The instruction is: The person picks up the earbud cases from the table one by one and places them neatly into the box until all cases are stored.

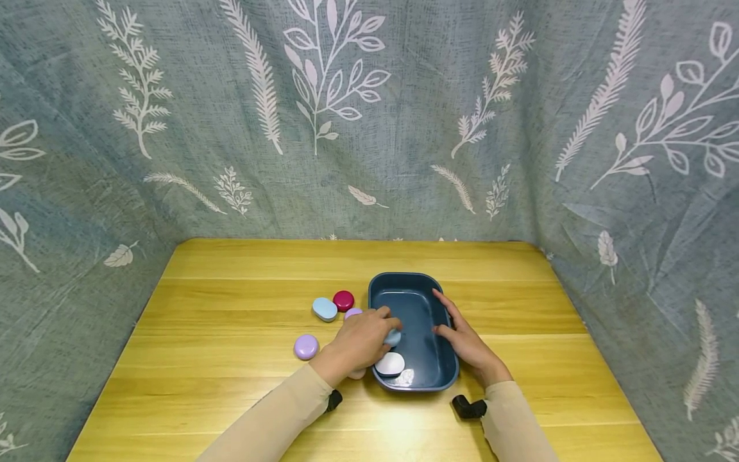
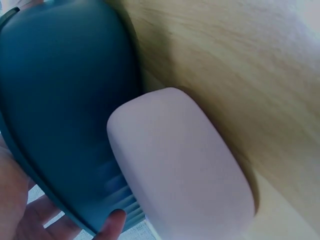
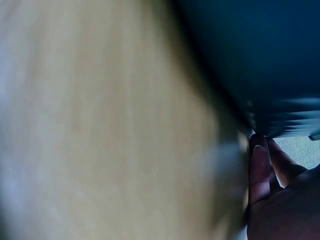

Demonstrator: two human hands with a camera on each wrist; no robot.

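My left hand (image 1: pixel 362 337) reaches over the left rim of a dark blue basin (image 1: pixel 424 308). Its fingers curl round a light blue soap-like bar (image 1: pixel 394 338), partly hidden beneath them. A white bar (image 1: pixel 390 364) lies in the basin's near left corner. Spread along the right rim, my right hand (image 1: pixel 470 346) rests its fairly straight fingers and thumb over the edge. Under the left wrist shows a pale pink bar (image 2: pixel 182 165), beside the basin's outer wall. The right wrist view is blurred; fingers (image 3: pixel 260 167) touch the basin wall there.
Left of the basin lie a light blue bar (image 1: pixel 324 309), a dark red round piece (image 1: pixel 343 301) and a lilac round piece (image 1: pixel 306 347). Another lilac piece (image 1: pixel 353 312) is partly covered by the left hand. Patterned curtains (image 1: pixel 346 128) surround the wooden table (image 1: pixel 231 385).
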